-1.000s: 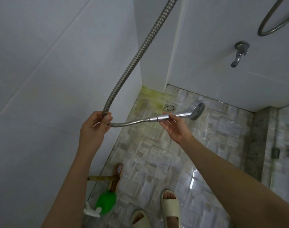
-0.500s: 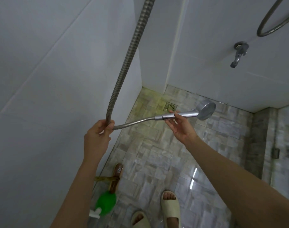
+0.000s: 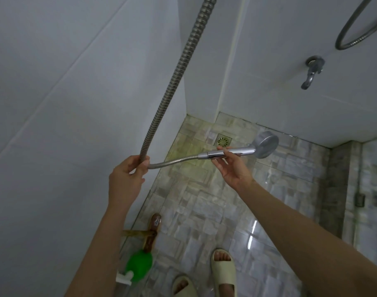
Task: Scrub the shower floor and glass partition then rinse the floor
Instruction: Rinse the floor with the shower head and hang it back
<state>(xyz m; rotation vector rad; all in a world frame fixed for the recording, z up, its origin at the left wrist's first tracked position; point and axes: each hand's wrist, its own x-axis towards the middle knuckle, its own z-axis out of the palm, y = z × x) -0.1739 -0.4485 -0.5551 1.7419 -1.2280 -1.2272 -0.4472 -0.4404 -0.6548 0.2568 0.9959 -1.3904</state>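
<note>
Left of the drain (image 3: 223,140) and nearer the camera, the left hand (image 3: 127,179) is raised beside the white tiled wall (image 3: 54,125). Its fingers are curled round the metal hose (image 3: 177,71) right at the hose's bend. From that grip, 1 run of hose climbs out of the top of the view and the other curves toward the drain. Far nearer the camera than the drain, against the foot of the wall, a brown-handled tool (image 3: 152,230) lies on the floor (image 3: 204,211) with a green container (image 3: 139,266) touching its near end. Nearer the camera than the drain, 2 pale slippers (image 3: 223,269) with feet in them stand on the wet, glossy tiles. The tiles around the drain are stained yellow-green. The right hand (image 3: 232,170) is held palm up in front of the drain. It pinches the handle of the chrome shower head (image 3: 265,144) between thumb and fingertips. The round head is held in the air just right of the drain, above the floor. Above and right of the drain, a metal tap (image 3: 313,71) sticks out of the back wall.
</note>
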